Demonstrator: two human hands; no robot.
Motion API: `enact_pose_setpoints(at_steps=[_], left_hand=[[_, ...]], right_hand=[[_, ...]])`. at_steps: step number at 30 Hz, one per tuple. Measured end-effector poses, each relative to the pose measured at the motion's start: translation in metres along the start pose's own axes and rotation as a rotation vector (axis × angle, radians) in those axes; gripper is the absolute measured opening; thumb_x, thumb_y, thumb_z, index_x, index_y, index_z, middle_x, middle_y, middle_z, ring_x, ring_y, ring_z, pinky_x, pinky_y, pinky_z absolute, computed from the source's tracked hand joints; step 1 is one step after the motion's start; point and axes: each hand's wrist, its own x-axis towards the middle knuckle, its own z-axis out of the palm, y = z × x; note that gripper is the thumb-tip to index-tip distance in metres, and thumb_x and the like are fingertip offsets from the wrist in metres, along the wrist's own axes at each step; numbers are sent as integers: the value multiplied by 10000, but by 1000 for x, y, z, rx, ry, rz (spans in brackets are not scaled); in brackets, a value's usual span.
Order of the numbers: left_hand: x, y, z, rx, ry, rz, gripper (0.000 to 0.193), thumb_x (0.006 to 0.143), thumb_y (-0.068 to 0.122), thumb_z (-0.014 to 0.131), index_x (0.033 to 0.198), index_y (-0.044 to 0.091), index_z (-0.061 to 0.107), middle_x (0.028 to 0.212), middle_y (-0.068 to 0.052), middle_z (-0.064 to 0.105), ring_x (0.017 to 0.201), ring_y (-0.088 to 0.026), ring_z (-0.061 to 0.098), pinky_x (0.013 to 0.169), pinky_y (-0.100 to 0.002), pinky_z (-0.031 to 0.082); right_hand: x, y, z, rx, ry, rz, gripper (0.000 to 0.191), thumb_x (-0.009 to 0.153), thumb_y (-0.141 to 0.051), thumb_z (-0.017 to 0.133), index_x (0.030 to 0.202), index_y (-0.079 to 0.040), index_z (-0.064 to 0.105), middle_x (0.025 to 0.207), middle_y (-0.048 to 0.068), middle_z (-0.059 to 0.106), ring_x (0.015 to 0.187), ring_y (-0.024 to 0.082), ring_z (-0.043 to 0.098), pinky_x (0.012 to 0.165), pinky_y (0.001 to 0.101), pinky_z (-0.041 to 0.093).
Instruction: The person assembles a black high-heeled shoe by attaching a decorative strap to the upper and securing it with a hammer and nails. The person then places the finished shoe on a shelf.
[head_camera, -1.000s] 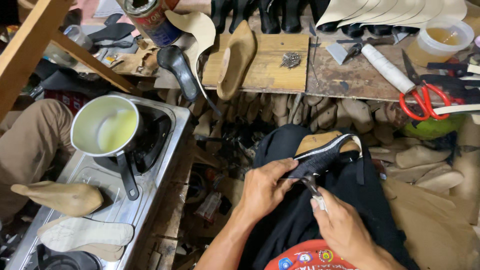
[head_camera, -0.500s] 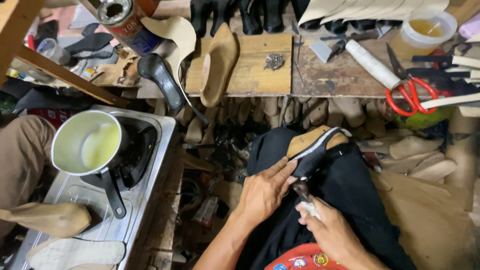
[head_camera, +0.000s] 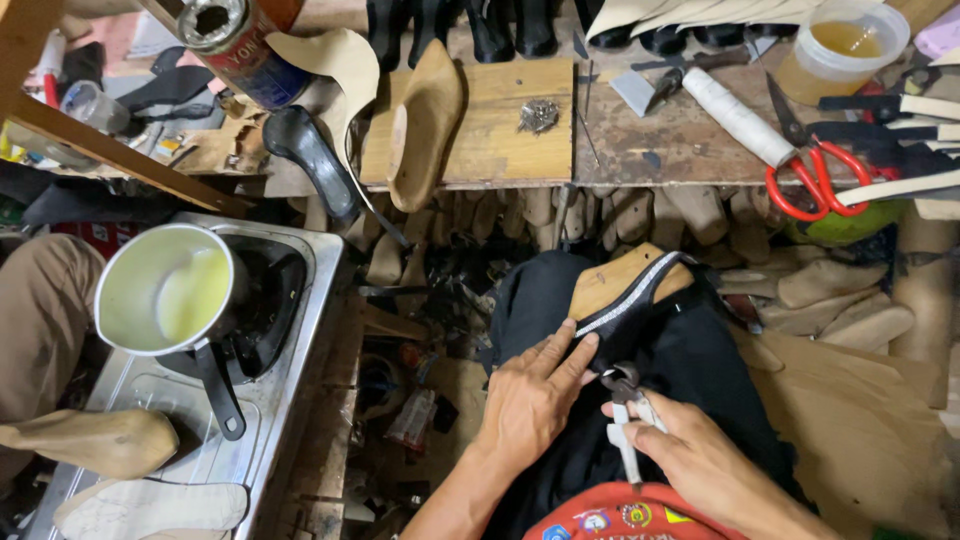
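Left hand: my left hand (head_camera: 537, 392) lies flat on the black shoe upper (head_camera: 628, 312), fingers stretched out and pressing the edge of the material; the grip is open, nothing is closed inside it.
Right hand: my right hand (head_camera: 700, 455) is closed around the handles of the metal pincers (head_camera: 628, 420); the grip is firm, and the head of the tool touches the black upper just beside my left fingertips.
Shoe upper: black, with a light patterned band along its edge; it is pulled over a wooden last (head_camera: 612, 280) that rests on my lap, on the black trousers.
Tabletop: the wooden tabletop (head_camera: 660, 150) is in front of me, well apart from my hands.
On the tabletop: red-handled scissors (head_camera: 815, 180), a white roll (head_camera: 738, 117), a plastic tub with yellowish liquid (head_camera: 840, 45), another wooden last (head_camera: 425, 120) on a board, and a small heap of nails (head_camera: 538, 116).
Below the tabletop: a row of many wooden lasts (head_camera: 640, 212).
Left side: a metal pot (head_camera: 165, 290) with pale liquid stands on a small stove (head_camera: 300, 300); two more lasts lie near it.
Other person: a knee in brown trousers (head_camera: 40, 310) shows at the left edge.
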Motion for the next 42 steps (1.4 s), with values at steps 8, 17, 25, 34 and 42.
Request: enact_pose_setpoints(at_steps=[8, 17, 25, 34, 42], left_hand=[[11, -20, -2, -169, -77, -143, 390, 971, 240, 701, 1343, 128, 669, 1335, -175, 685, 1002, -360, 728, 782, -420, 601], [30, -30, 2, -188, -113, -184, 388, 1015, 290, 650, 1362, 115, 654, 1362, -178, 669, 1060, -375, 713, 820, -445, 594], [40, -22, 11, -44, -162, -160, 437, 973, 301, 665, 1374, 126, 646, 1370, -195, 650, 906, -373, 704, 731, -457, 584], [35, -23, 13, -1, -174, -96, 490, 937, 238, 708, 1393, 88, 611, 1363, -209, 655, 881, -363, 709, 707, -441, 589], [49, -29, 9, -137, -146, -139, 385, 991, 297, 654, 1303, 72, 661, 1345, -181, 668, 1005, -392, 703, 796, -470, 582]], right_hand=[[14, 0, 30, -176, 373, -225, 428, 919, -203, 609, 1300, -8, 607, 794, 154, 699, 647, 253, 692, 614, 373, 567], [35, -2, 11, -588, 353, -152, 342, 909, -219, 591, 1216, -80, 654, 847, 194, 742, 799, 411, 708, 686, 501, 550], [41, 8, 14, -148, 237, 45, 332, 916, -256, 604, 1184, -83, 699, 853, 194, 765, 811, 354, 725, 703, 439, 580], [37, 8, -16, 329, -33, 150, 262, 919, -207, 612, 1095, -20, 666, 821, 87, 726, 708, 183, 710, 641, 360, 575], [43, -2, -11, -321, 260, -150, 240, 955, -278, 566, 954, -55, 656, 659, 192, 684, 654, 415, 689, 540, 474, 516]])
